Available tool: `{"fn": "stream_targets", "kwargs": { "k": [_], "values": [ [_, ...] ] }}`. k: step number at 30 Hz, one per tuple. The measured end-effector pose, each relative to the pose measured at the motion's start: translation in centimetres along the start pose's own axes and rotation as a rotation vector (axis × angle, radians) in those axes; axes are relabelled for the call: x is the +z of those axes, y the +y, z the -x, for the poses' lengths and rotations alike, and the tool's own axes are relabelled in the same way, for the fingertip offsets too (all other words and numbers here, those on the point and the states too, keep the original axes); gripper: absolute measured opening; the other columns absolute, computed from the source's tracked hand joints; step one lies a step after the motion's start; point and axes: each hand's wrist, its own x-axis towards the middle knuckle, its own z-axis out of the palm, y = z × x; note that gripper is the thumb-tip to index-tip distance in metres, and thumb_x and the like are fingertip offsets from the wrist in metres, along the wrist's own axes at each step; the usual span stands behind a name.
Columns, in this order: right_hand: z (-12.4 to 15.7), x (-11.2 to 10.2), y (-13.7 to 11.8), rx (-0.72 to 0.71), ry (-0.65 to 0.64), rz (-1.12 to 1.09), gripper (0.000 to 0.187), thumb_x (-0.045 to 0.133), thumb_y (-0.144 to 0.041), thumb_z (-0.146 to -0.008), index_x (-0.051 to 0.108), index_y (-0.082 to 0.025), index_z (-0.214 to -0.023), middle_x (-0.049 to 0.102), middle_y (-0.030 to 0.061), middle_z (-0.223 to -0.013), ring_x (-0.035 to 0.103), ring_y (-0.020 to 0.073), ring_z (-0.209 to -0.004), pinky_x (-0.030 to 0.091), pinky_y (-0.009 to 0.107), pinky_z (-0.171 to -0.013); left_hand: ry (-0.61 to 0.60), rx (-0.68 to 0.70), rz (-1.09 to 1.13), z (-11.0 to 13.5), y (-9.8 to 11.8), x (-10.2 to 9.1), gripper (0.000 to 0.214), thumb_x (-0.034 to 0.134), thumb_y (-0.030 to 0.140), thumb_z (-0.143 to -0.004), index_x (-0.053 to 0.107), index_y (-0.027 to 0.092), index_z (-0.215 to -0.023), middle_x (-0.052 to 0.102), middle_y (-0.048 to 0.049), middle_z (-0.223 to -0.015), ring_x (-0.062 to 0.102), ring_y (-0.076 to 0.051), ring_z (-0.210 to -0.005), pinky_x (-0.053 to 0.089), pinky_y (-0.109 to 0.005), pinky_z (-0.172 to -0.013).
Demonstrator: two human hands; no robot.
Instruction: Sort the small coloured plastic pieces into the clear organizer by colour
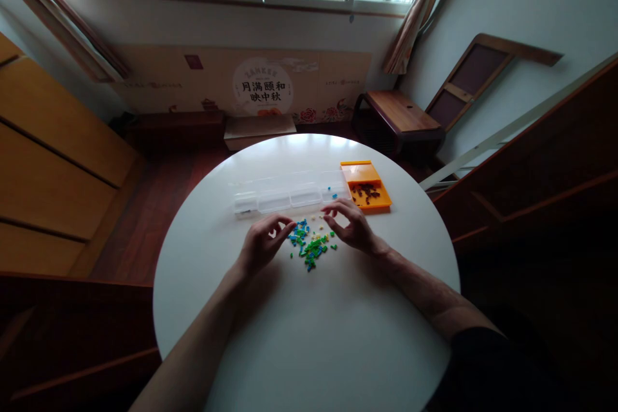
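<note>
A heap of small blue, green and yellow beads (pixel 310 243) lies on the round white table (pixel 309 322). My left hand (pixel 263 246) rests at the heap's left edge, fingers curled with fingertips pinched together near the blue pieces. My right hand (pixel 351 224) hovers at the heap's upper right, fingers bent in a pinch; what either hand holds is too small to make out. Just behind the hands stands a clear plastic organiser box (pixel 290 193) with several compartments, a few blue pieces in its right end.
An orange tray (pixel 365 185) with dark small pieces sits to the right of the clear box. Beyond the table are a low wooden bench (pixel 398 117), a cardboard panel under the window (pixel 255 87), and wooden furniture at both sides.
</note>
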Motion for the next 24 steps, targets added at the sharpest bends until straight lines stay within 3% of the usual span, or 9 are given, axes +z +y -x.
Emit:
{"fn": "stream_targets", "kwargs": {
  "k": [5, 17, 20, 24],
  "values": [
    [0.6, 0.9, -1.0, -0.09, -0.097, -0.009, 0.024, 0.079, -0.038, -0.104, 0.074, -0.026, -0.124, 0.078, 0.0041, -0.098, 0.072, 0.0212, -0.085, 0.058, 0.04, -0.088, -0.037, -0.07, 0.185, -0.2, 0.7, 1.4, 0.032, 0.075, 0.049, -0.103, 0.08, 0.019, -0.093, 0.073, -0.0012, -0.076, 0.057, -0.013, -0.065, 0.045, -0.024, -0.061],
    [0.9, 1.5, -0.1, -0.114, -0.128, -0.054, 0.004, 0.079, -0.03, -0.104, 0.078, -0.026, -0.103, 0.081, 0.0031, -0.101, 0.073, 0.0175, -0.081, 0.057, 0.037, -0.086, -0.112, -0.03, 0.26, -0.3, 0.9, 2.3, 0.022, 0.077, 0.042, -0.103, 0.083, 0.021, -0.098, 0.077, -0.0019, -0.084, 0.062, -0.013, -0.07, 0.048, -0.024, -0.064],
    [0.5, 1.0, 0.0, -0.066, -0.034, -0.033, 0.005, 0.079, -0.029, -0.103, 0.077, -0.025, -0.1, 0.079, 0.0024, -0.096, 0.072, 0.0187, -0.083, 0.056, 0.038, -0.088, -0.067, -0.003, 0.184, -0.5, 1.0, 1.9, 0.021, 0.073, 0.039, -0.106, 0.083, 0.021, -0.102, 0.078, -0.0025, -0.089, 0.063, -0.014, -0.073, 0.05, -0.025, -0.069],
    [-0.2, 0.1, 1.3, 0.131, 0.214, 0.081, 0.012, 0.075, -0.032, -0.105, 0.076, -0.025, -0.096, 0.075, 0.0035, -0.092, 0.067, 0.0227, -0.086, 0.055, 0.041, -0.088, -0.046, 0.022, -0.004, -0.6, 0.7, 0.9, 0.019, 0.068, 0.037, -0.108, 0.079, 0.023, -0.103, 0.078, -0.0029, -0.097, 0.065, -0.016, -0.078, 0.052, -0.028, -0.076]
  ]
}}
